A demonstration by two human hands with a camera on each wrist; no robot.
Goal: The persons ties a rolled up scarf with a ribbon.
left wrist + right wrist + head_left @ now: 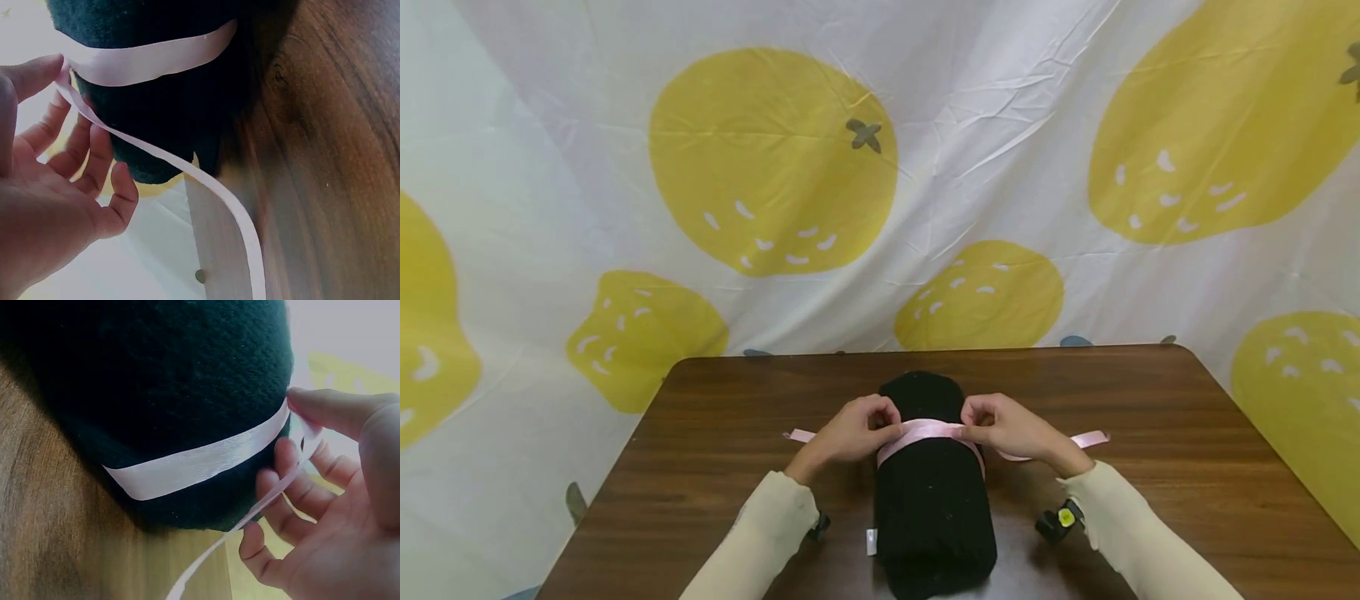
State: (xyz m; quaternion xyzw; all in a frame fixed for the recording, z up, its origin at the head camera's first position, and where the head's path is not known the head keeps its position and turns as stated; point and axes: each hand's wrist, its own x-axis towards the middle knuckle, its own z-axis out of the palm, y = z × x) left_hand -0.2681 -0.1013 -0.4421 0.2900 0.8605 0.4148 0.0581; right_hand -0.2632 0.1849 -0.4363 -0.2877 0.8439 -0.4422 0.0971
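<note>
A black fuzzy roll (934,508), like rolled cloth or a bolster, lies lengthwise on the table. Around its middle runs a pink satin ribbon (928,429). My left hand (857,429) pinches the ribbon between thumb and fingertips at the roll's upper left. At the upper right, my right hand (1011,425) pinches it the same way. From each hand a loose ribbon tail trails outward past the wrist. In the left wrist view the ribbon (144,62) hugs the roll's side; in the right wrist view the other fingers lie loosely curled beside the ribbon (200,465).
The brown wooden table (1150,408) has its far edge against a white hanging cloth (977,125) printed with yellow fruit. A small white tag (871,542) sticks out from the roll's left side. Black camera mounts (1060,521) sit at both wrists.
</note>
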